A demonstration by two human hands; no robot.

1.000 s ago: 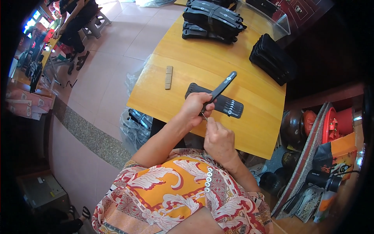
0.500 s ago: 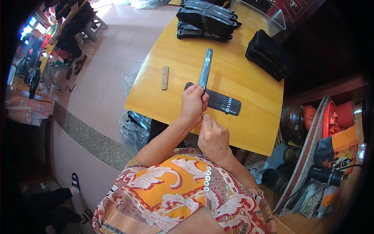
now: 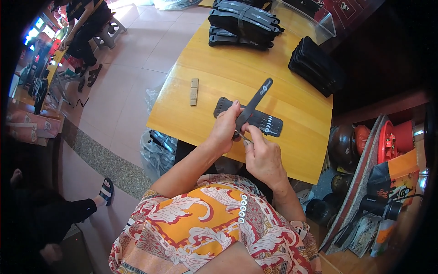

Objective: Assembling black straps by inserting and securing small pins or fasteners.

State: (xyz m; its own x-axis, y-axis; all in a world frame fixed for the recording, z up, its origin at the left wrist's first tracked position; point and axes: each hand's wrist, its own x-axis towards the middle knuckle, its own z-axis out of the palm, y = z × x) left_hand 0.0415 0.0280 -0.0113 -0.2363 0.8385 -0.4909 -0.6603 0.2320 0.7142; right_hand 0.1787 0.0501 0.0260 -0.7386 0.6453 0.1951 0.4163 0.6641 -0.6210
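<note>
Across the upper middle of the frame, a yellow wooden table (image 3: 296, 137), with pinkish floor tiles (image 3: 132, 82) at left. Along the bottom, an orange and white patterned shirt (image 3: 196, 223). At top centre, on the table's far edge, a stack of black padded pieces (image 3: 244, 23); at upper right, a second black stack (image 3: 317, 66), well apart from the first. At the right edge, red and dark pots (image 3: 392, 137) and clutter beside the table. At far left, a seated person's leg in a sandal (image 3: 106, 191). Near the frame's centre, flat on the table, a black strap panel with pale markings (image 3: 264, 122). Just above it, tilted up toward the upper right, a long narrow black strap (image 3: 253, 104), gripped at its lower end by the closed fingers of the left hand (image 3: 226, 130). Just beside, to the lower right, the right hand (image 3: 262, 157), fingers pinched on something small and thin at the strap's lower end, too small to identify. Left of the panel, apart from it, a small tan wooden block (image 3: 194, 92) on the table.
</note>
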